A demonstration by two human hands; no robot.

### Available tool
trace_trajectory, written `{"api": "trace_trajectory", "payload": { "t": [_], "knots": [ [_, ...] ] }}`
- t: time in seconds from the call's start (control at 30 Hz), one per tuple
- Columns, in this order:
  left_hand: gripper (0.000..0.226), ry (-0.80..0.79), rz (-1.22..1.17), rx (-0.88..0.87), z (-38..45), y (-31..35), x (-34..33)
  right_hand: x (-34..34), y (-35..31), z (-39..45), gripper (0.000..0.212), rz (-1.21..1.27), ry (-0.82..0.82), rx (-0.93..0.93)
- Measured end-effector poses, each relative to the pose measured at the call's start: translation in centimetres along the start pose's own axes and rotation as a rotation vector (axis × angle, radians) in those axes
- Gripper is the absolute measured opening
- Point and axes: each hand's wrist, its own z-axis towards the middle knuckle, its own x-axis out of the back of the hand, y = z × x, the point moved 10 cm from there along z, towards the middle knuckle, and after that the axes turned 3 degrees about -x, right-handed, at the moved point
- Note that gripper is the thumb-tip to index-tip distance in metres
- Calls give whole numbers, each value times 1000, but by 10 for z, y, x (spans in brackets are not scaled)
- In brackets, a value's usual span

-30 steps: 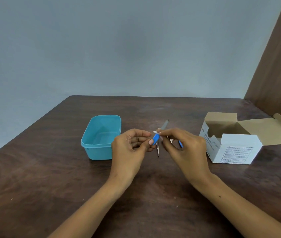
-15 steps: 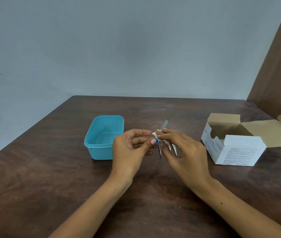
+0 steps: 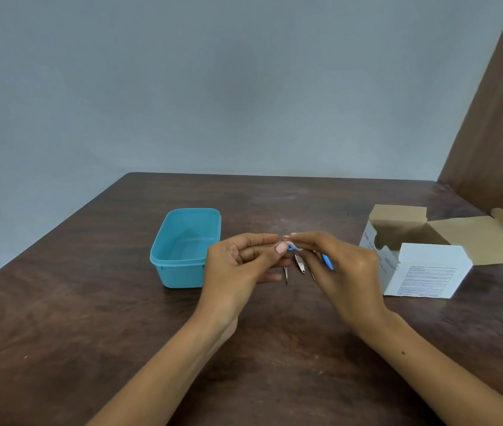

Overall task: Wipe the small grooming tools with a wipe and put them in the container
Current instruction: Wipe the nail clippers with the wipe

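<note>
My left hand [image 3: 238,265] pinches one end of a thin blue grooming tool [image 3: 327,262] between thumb and forefinger. My right hand [image 3: 348,269] pinches a small white wipe [image 3: 295,245] around the same tool, close to my left fingertips. The tool's other blue end sticks out to the right under my right fingers. Both hands hover just above the table. Below them, thin metal tools [image 3: 300,264] lie on the wood, partly hidden. The open turquoise container [image 3: 182,272] stands just left of my left hand, with nothing visible inside.
An open white cardboard box [image 3: 422,272] with its brown flaps spread stands to the right of my right hand. The dark wooden table [image 3: 90,318] meets a grey wall behind and a brown panel [image 3: 496,133] at the right.
My right fingers with the wipe have slid along the blue tool toward my left fingertips, covering most of the blue there. A grey tool seen behind the hands earlier is now hidden.
</note>
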Motion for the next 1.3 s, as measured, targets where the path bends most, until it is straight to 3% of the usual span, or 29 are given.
{"api": "trace_trajectory", "payload": {
  "t": [0.2, 0.33, 0.5, 0.67, 0.77, 0.9, 1.0, 1.1, 1.3],
  "knots": [
    [33, 12, 280, -132, 3, 5, 2, 0, 56, -5, 23, 612, 112, -633],
    [34, -49, 470, -151, 3, 2, -5, -6, 69, -14, 25, 837, 167, -835],
    [13, -75, 494, -172, 3, 3, -9, -18, 75, -28, 34, 973, 165, -983],
    [9, -71, 456, -156, 4, -1, -7, -13, 73, -24, 27, 838, 176, -894],
    [3, -71, 346, -93, 5, -7, -5, 2, 60, -11, 15, 613, 160, -664],
    [7, -97, 324, -85, 5, -9, -7, 5, 36, -1, 15, 223, 58, -331],
    [5, -95, 348, -105, 5, -8, -7, -7, 21, -3, 20, 81, -39, -179],
    [3, -91, 397, -118, 6, -8, -5, -16, 13, -6, 25, 8, -98, -87],
    [2, -125, 489, -138, 5, -11, -11, 1, 19, 0, 17, -51, 2, -63]
  ]
}}
